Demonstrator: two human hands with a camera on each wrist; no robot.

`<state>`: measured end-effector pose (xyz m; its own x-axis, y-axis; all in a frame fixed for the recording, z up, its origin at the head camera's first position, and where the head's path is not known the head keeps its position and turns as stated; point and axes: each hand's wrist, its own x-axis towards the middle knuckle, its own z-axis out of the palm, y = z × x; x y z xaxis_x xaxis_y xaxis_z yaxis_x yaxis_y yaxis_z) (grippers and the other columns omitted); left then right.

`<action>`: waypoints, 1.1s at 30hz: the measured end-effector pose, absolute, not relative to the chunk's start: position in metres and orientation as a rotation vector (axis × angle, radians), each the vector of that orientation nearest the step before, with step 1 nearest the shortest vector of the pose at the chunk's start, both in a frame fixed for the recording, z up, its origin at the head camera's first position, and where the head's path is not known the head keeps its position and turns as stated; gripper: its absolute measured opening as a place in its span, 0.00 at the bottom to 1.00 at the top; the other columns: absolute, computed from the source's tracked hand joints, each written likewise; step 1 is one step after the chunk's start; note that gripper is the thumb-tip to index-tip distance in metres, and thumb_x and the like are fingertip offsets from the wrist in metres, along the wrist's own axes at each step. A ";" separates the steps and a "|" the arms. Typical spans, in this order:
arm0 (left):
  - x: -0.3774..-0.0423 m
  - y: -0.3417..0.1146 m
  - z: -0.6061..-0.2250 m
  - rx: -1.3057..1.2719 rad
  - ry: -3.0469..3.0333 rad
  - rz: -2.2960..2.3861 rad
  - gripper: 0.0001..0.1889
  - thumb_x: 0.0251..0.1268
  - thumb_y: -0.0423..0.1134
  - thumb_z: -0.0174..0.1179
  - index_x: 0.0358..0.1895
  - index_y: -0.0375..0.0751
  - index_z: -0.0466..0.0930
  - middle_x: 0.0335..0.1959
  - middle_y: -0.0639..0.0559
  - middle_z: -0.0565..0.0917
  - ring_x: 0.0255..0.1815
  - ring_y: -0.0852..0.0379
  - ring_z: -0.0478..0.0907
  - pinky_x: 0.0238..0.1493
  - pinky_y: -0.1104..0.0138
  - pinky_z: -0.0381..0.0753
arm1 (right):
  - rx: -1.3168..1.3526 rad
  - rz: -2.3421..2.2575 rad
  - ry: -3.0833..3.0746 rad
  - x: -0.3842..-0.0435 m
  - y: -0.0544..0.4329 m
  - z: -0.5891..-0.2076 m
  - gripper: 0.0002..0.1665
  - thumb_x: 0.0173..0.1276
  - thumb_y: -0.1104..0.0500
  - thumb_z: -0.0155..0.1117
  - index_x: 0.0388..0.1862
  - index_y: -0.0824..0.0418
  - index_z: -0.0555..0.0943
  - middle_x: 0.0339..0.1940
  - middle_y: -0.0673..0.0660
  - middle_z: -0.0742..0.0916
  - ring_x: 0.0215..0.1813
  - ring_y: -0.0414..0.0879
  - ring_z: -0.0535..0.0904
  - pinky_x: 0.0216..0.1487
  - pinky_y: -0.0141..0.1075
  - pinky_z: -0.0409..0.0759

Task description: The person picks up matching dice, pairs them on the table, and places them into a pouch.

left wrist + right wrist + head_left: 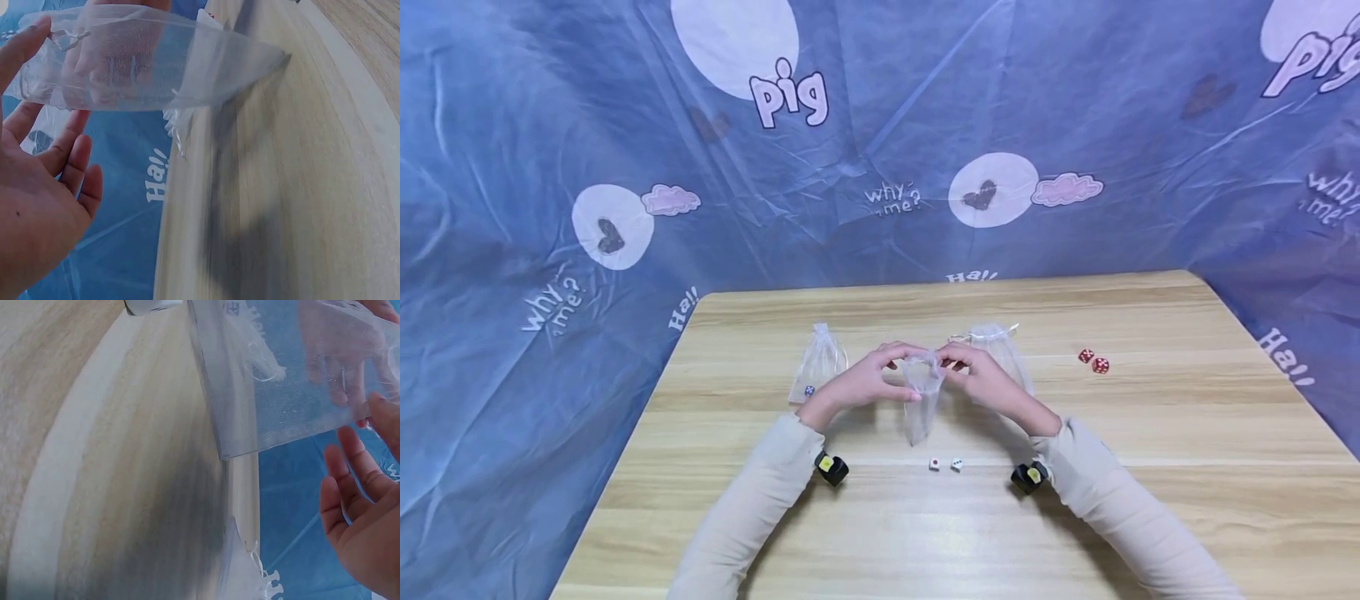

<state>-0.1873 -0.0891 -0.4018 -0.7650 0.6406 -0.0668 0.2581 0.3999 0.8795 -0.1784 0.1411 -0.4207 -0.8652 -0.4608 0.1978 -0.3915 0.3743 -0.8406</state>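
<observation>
One sheer bag [922,410] is pinched by the left hand [867,381] and the right hand [983,377]; its tip, if swung, might scatter the white dice [934,464] on the hands' near side.

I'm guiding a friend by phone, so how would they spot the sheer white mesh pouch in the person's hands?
On the pale wood-grain table, look just beyond two small white dice. Between the person's bare left hand and bare right hand is the sheer white mesh pouch. Unlike the similar left-side pouch and right-side pouch, it is held by both hands.
</observation>
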 end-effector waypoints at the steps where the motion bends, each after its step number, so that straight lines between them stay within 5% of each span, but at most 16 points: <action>1: -0.187 -0.088 -0.401 0.778 2.270 1.312 0.33 0.52 0.41 0.70 0.65 0.51 0.71 0.67 0.52 0.70 0.70 0.50 0.63 0.68 0.42 0.62 | -0.785 -1.529 2.551 -0.178 0.141 -0.421 0.13 0.65 0.67 0.61 0.48 0.67 0.82 0.41 0.60 0.85 0.42 0.46 0.79 0.46 0.34 0.80; 20: -0.188 -0.086 -0.396 0.819 2.277 1.340 0.25 0.54 0.40 0.70 0.57 0.44 0.76 0.64 0.48 0.73 0.67 0.48 0.66 0.70 0.45 0.61 | -0.587 -1.717 2.464 -0.170 0.159 -0.409 0.16 0.61 0.67 0.65 0.49 0.67 0.81 0.44 0.65 0.84 0.38 0.35 0.78 0.42 0.28 0.78; 33: -0.186 -0.086 -0.401 0.835 2.280 1.310 0.25 0.55 0.41 0.69 0.58 0.45 0.75 0.62 0.48 0.74 0.65 0.48 0.69 0.68 0.49 0.66 | -0.819 -1.381 2.387 -0.137 0.187 -0.416 0.21 0.62 0.59 0.68 0.52 0.65 0.78 0.42 0.63 0.83 0.41 0.42 0.79 0.44 0.31 0.79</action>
<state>-0.1855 -0.0859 -0.4012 -0.7511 0.6594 -0.0312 0.3052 0.3888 0.8693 -0.1373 0.1869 -0.4162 -0.8059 -0.5898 0.0516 -0.3388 0.3880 -0.8571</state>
